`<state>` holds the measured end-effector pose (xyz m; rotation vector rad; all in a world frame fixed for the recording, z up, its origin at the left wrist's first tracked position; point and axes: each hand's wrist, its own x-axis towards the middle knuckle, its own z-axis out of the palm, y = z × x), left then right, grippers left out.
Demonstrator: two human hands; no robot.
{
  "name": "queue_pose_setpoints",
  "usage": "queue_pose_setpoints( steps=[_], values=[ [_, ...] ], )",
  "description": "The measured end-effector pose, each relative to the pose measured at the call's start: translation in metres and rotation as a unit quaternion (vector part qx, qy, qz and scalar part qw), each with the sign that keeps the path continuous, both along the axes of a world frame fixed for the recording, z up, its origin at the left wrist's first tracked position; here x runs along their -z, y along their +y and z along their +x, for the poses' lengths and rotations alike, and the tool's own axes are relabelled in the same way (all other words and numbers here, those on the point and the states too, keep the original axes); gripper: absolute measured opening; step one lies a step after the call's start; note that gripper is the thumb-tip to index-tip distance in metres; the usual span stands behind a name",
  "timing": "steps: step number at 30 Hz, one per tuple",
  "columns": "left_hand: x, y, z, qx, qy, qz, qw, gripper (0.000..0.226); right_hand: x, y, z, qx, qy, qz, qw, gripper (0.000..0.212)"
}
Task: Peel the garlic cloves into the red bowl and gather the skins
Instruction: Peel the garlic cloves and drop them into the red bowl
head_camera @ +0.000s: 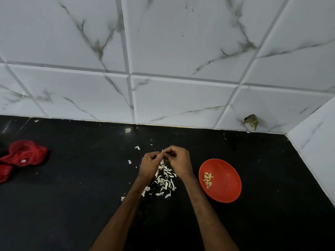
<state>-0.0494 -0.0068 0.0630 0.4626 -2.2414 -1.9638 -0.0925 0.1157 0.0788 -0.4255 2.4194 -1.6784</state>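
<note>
Forearms reach up from the bottom edge and meet over the middle of the black worktop (72,205). Behind it rises a white marble-veined tiled wall (181,51), and a second tiled wall (315,151) closes the right side, so the two form a corner at the far right. Low on the back wall, near that corner, there is a broken hole (251,121).

At the far left lies a crumpled red mesh bag (23,154), well apart from the hands. The red bowl (226,196) sits just right of the right forearm with a small heap of peeled cloves (208,180) in its left half.

The left hand (151,163) and right hand (178,160) are held together, their fingers (169,153) curled and pinching a clove (162,153) between the fingertips. It is nearly hidden, and only a pale sliver shows.

Directly under and between the wrists lies a loose pile of skins (165,180), with a few stray flakes beyond the hands towards the wall. Bare worktop spreads left of the pile as far as the bag, and in front of the bowl towards the camera.
</note>
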Motion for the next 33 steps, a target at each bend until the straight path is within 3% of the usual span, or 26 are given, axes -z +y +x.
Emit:
queue_pose_setpoints(
  steps=[7, 14, 23, 33],
  values=[
    [-0.006, 0.003, 0.002, -0.005, -0.032, 0.011, 0.999, 0.034, 0.009, -0.005, 0.001, 0.066, -0.137, -0.072, 0.986, 0.015],
    [-0.022, -0.002, -0.001, -0.050, -0.125, 0.201, 0.970, 0.043, 0.000, -0.012, 0.006, 0.025, -0.012, -0.062, 0.998, 0.023],
    [-0.025, -0.005, 0.000, -0.020, -0.121, 0.190, 0.974, 0.041, -0.002, -0.012, 0.004, 0.054, -0.039, -0.125, 0.990, 0.024],
    [-0.027, -0.006, -0.001, -0.018, -0.050, 0.154, 0.987, 0.040, -0.003, -0.010, 0.004, 0.027, -0.033, -0.092, 0.995, 0.010]
  ],
)
